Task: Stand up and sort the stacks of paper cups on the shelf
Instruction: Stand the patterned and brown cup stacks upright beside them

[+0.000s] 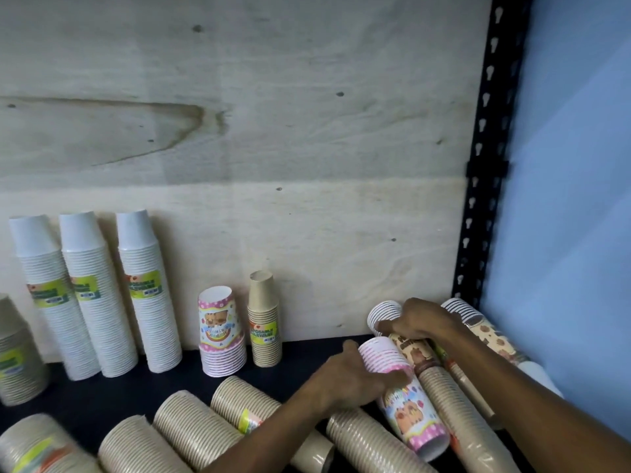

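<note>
I look down on a dark shelf with a plywood back. At nine o'clock, tall white cup stacks stand sorted; a pink stack and a small brown stack stand at centre. Brown stacks lie toppled at six o'clock, undone. At four o'clock my left hand curls around a fallen pink stack; my right hand grips a brown patterned stack.

A pale plywood back panel filled most of the view, marked with dark knots and a long brownish grain stain at the left. A black slotted metal upright ran down its right edge, beside a light blue wall. The shelf was dark.
</note>
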Motion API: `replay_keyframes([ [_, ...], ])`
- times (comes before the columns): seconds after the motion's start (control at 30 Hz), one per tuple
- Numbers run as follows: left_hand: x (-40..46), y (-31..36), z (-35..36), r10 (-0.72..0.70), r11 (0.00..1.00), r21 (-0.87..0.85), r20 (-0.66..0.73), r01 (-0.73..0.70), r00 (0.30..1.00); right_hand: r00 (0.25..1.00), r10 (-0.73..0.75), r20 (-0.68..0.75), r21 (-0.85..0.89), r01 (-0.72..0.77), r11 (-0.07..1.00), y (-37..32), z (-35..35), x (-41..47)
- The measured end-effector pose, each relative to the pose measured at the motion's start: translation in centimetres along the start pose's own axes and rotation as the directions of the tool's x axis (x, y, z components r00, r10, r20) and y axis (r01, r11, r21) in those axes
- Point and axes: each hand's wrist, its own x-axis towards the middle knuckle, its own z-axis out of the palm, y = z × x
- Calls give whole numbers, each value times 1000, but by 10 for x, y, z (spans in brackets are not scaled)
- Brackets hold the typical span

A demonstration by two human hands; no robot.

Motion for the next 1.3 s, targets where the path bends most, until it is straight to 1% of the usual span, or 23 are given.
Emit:
replay_keyframes([
  [0.17, 9, 1, 6, -11, 973, -230, 27, 17, 1000, 1000, -26, 9, -66, 27, 997, -5, -2, -1],
  [0.27, 13, -1, 4, -19, 933, -359, -2, 17, 1000, 999, -48, 10, -67, 48, 997, -6, -4, -5],
  [0.37, 10, -2, -7, -9, 896, -443, -84, -29, 996, 998, -60, 0, -4, 60, 998, -7, -5, -6],
  [0.47, 5, -3, -21, -13, 882, -467, -174, -71, 985, 998, -64, -19, 130, 66, 989, -10, -7, -6],
  [0.53, 3, -4, -30, -22, 876, -475, -212, -83, 977, 998, -67, -7, 174, 67, 983, -10, -6, -6],
  [0.67, -1, -7, -47, 6, 917, -379, -290, -121, 957, 998, -55, 17, 222, 50, 974, -6, 0, -10],
  [0.77, 0, -10, -55, 49, 935, -321, -299, -149, 953, 999, -39, -10, 311, 40, 950, -3, 1, -13],
  [0.87, -5, -9, -60, 40, 954, -271, -317, -131, 948, 999, -41, -31, 412, 50, 910, -2, -2, -18],
  [0.93, -7, -10, -60, 22, 965, -242, -330, -107, 944, 999, -42, -8, 482, 40, 875, -1, -3, -18],
  [1.0, -8, -12, -60, 16, 981, -177, -333, -79, 943, 999, -23, 36, 551, -1, 835, 1, -4, -18],
  [1.03, -9, -12, -59, 19, 987, -143, -337, -71, 941, 998, -14, 66, 599, -28, 800, 2, -3, -17],
  [1.1, -12, -14, -59, 40, 994, -80, -341, -71, 939, 988, -26, 154, 723, -95, 684, 3, -4, -18],
  [1.17, -15, -15, -60, 54, 998, -24, -331, -66, 942, 966, -91, 241, 815, -151, 560, 4, -5, -18],
  [1.2, -15, -16, -61, 55, 998, -3, -325, -59, 944, 953, -122, 276, 836, -176, 520, 5, -6, -18],
  [1.3, -19, -17, -64, 22, 1000, 2, -317, -23, 948, 925, -171, 339, 862, -232, 450, 10, -10, -23],
])
